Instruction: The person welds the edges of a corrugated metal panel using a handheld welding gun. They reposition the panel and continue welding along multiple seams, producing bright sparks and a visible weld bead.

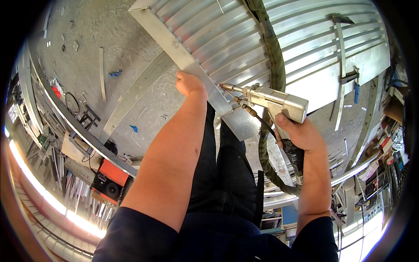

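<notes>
My right hand (299, 135) is wrapped round the grip of a silver metal welding gun (279, 101). Its nozzle points left and its tip comes close to the flat edge bar (201, 75) of a ribbed aluminium panel (218, 37). Whether the tip touches the metal, I cannot tell. Beside the outer side of that bar is my left hand (190, 84), closed with the fingers curled; what they hold, if anything, is hidden. A thick hose in a dark green sleeve (275, 65) lies across the panel and loops down by the gun.
Two bar clamps, one long (341, 52) and one with a blue handle (356, 91), sit at the panel's right part. A long flat metal strip (139, 85) lies on the grey floor (83, 30). At lower left stands an orange and black machine (109, 181); stacked profiles surround it.
</notes>
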The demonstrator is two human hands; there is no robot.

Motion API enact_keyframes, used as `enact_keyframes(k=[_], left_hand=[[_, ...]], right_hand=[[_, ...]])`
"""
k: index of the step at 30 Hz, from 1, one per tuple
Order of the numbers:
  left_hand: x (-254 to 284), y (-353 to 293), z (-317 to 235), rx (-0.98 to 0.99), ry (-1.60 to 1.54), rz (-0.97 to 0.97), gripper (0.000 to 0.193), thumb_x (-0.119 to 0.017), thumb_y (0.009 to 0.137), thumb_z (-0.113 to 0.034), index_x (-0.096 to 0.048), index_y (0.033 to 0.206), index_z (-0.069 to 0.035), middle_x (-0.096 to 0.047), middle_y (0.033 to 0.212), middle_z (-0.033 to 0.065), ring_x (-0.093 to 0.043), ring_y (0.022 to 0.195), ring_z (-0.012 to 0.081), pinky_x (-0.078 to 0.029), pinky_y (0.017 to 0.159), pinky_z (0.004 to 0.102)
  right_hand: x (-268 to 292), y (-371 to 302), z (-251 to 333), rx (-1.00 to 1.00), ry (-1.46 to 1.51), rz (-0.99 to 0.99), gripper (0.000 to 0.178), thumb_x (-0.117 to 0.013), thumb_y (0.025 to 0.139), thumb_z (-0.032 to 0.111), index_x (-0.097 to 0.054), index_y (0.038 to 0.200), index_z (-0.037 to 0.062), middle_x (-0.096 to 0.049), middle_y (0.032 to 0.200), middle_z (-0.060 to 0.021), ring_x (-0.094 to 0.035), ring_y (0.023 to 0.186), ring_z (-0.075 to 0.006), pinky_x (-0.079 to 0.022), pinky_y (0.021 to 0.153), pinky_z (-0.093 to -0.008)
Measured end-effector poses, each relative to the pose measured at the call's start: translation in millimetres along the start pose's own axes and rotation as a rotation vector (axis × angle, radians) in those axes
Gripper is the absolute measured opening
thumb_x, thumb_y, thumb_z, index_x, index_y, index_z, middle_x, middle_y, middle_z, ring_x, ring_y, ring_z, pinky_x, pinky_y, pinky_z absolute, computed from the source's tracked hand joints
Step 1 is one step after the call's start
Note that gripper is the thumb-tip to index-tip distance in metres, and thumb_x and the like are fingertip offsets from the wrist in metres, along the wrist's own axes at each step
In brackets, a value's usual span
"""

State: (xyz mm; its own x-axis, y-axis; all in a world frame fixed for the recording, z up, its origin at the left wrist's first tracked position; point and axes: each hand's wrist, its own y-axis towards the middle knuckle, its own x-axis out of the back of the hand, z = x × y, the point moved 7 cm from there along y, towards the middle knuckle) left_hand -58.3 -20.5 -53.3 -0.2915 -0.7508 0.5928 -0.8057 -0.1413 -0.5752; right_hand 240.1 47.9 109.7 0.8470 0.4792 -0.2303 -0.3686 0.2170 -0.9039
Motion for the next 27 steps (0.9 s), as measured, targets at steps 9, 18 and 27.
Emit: enact_keyframes(k=[9, 18, 27], left_hand=[[-2, 0, 0, -0.034, 0.015, -0.014, 0.059, -0.035, 0.095, -0.036, -0.068, 0.095, 0.013, -0.07, 0.097, 0.0248, -0.066, 0.082, 0.0358, -0.052, 0.075, 0.0459], [-4, 31, 25, -0.011, 0.007, -0.024, 0.062, -0.035, 0.096, -0.039, -0.068, 0.099, 0.014, -0.069, 0.1, 0.03, -0.068, 0.087, 0.0415, -0.052, 0.079, 0.0499], [1, 4, 0, -0.041, 0.074, -0.03, 0.062, -0.034, 0.097, -0.038, -0.068, 0.102, 0.015, -0.069, 0.101, 0.0293, -0.067, 0.087, 0.0408, -0.052, 0.08, 0.0488]], right_hand=[[-6, 8, 2, 0.038, -0.069, -0.037, 0.052, -0.07, 0.094, 0.042, -0.057, 0.122, -0.0009, -0.061, 0.075, -0.0039, -0.056, 0.054, -0.0117, -0.045, 0.047, -0.0289], [-15, 4, 11, -0.001, -0.054, -0.068, 0.041, -0.07, 0.095, 0.03, -0.059, 0.119, -0.0007, -0.064, 0.079, -0.0068, -0.059, 0.055, -0.0143, -0.047, 0.048, -0.0303], [-19, 2, 8, 0.062, -0.079, -0.033, 0.037, -0.07, 0.095, 0.025, -0.058, 0.119, -0.0015, -0.062, 0.077, -0.005, -0.057, 0.054, -0.0124, -0.047, 0.044, -0.0289]])
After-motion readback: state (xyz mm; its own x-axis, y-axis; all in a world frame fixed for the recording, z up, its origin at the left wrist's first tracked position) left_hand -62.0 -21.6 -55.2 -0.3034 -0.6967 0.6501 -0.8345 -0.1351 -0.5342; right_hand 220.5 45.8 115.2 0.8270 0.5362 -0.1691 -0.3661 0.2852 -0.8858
